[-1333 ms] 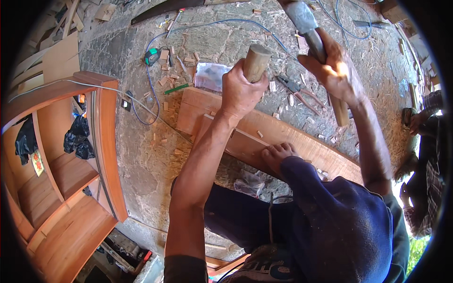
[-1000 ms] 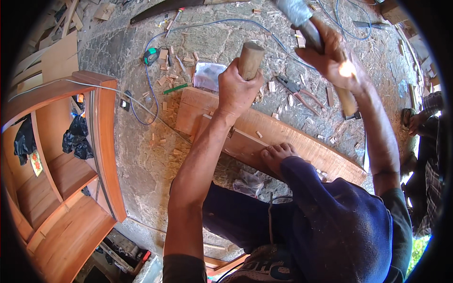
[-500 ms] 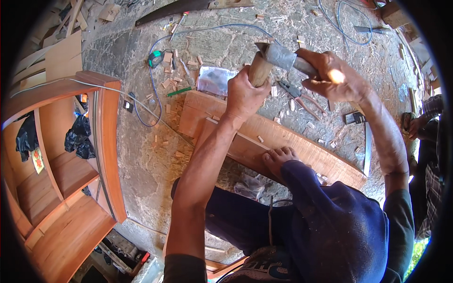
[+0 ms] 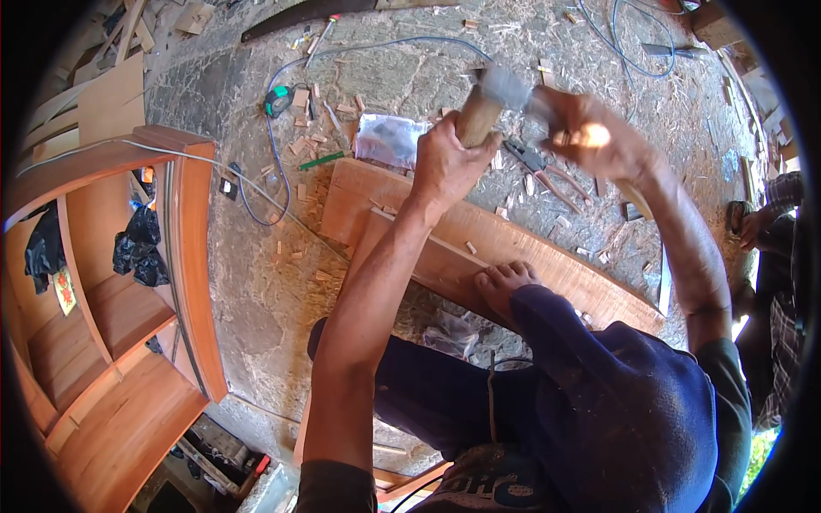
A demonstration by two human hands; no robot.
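Observation:
My left hand (image 4: 443,164) grips the wooden handle of a chisel (image 4: 477,115), held upright over a long wooden plank (image 4: 513,248) lying on the stone ground. My right hand (image 4: 590,137) holds a hammer whose grey metal head (image 4: 505,88) is blurred and right at the top of the chisel handle. A bare foot (image 4: 505,282) rests on the plank, with a knee in dark blue cloth (image 4: 616,385) over it.
A wooden shelf unit (image 4: 120,282) lies at the left. Pliers (image 4: 539,167), a plastic bag (image 4: 389,138), a blue cable (image 4: 274,162) and wood chips litter the ground. Another person's hand (image 4: 753,227) is at the right edge.
My right hand has swung the hammer down from high above to the top of the chisel handle. My left hand has stayed on the chisel.

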